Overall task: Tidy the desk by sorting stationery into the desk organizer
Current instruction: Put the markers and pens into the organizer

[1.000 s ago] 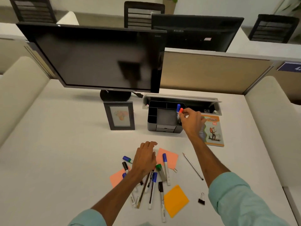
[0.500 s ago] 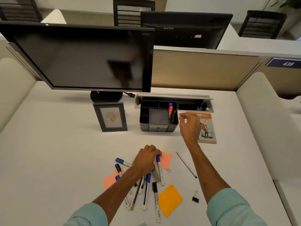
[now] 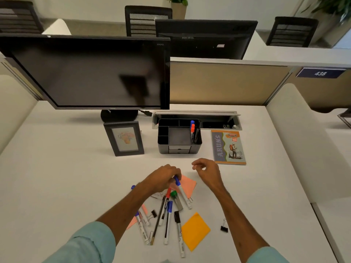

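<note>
The black desk organizer stands at mid-desk, with a blue-capped and a red-capped marker upright in its right compartment. Nearer me lies a pile of stationery: a red-capped marker, a green-capped marker, a blue pen, a black-capped marker and a pencil. My left hand is curled over the cap end of a blue-capped marker at the pile's top. My right hand hovers just right of it, fingers loosely bent and empty.
A salmon sticky note, an orange one and two binder clips lie around the pile. A photo frame stands left of the organizer and a notebook lies to its right. A monitor stands behind.
My right hand let go of the red-capped marker in the organizer and drew back toward the pile. My left hand closed its fingers around the blue-capped marker.
</note>
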`<state>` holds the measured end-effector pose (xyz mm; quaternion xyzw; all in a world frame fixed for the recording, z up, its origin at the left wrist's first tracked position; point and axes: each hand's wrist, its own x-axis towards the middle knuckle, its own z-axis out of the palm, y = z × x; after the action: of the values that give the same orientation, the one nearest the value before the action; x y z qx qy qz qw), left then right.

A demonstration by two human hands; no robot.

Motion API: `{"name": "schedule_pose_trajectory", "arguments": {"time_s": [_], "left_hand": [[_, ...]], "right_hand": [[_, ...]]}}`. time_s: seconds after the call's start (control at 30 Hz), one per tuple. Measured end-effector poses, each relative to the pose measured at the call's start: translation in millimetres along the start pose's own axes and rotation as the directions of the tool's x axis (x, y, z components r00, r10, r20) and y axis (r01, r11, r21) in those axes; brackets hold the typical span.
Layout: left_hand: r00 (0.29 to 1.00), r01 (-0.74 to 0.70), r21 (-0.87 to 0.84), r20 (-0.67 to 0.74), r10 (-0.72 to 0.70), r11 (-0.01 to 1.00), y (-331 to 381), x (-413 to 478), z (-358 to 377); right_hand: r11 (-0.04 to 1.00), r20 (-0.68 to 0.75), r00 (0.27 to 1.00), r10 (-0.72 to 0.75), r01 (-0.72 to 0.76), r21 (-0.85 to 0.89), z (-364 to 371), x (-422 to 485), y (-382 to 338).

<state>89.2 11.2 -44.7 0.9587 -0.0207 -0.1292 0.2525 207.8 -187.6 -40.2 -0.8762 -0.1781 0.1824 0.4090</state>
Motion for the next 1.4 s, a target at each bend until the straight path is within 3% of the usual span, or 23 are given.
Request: {"name": "schedule_pose_trajectory", "arguments": {"time_s": [0.07, 0.13, 0.4, 0.57, 0.63, 0.73, 0.9, 1.3, 1.4], "left_hand": [[0.998, 0.032, -0.137, -0.041, -0.038, 0.99, 1, 0, -7], [0.989, 0.065, -0.265, -0.112, -0.098, 0.962, 2, 0, -11], [0.922, 0.077, -0.415, -0.315, -0.223, 0.906, 18, -2, -13], [0.886, 0.073, -0.479, -0.372, -0.277, 0.875, 28, 0, -13], [0.882, 0.059, -0.465, -0.39, -0.264, 0.884, 32, 1, -14], [0.888, 0.099, -0.363, -0.387, -0.247, 0.926, 32, 0, -13], [0.914, 0.06, -0.252, -0.375, -0.155, 0.966, 30, -7, 2], [0.947, 0.097, -0.232, -0.277, -0.162, 0.968, 22, -14, 21], [0.944, 0.115, -0.232, -0.276, -0.179, 0.966, 17, -15, 22]], "right_hand": [[1.0, 0.169, 0.985, -0.017, 0.019, -0.009, 5, -2, -4], [0.999, 0.243, 0.969, -0.03, 0.037, -0.023, 12, -4, -6], [0.994, 0.137, 0.984, -0.112, 0.111, 0.015, 16, -10, -17], [0.987, 0.148, 0.976, -0.158, 0.158, 0.012, 0, -4, -26], [0.981, 0.089, 0.977, -0.194, 0.193, 0.022, -10, 2, -30], [0.979, -0.115, 0.976, -0.184, 0.192, 0.063, -34, 16, -45], [0.956, -0.441, 0.88, -0.174, 0.259, 0.14, -70, 62, -71], [0.983, -0.347, 0.932, -0.103, 0.043, -0.177, -30, 103, -68], [0.984, -0.35, 0.934, -0.071, 0.008, -0.177, -21, 107, -63]]}}
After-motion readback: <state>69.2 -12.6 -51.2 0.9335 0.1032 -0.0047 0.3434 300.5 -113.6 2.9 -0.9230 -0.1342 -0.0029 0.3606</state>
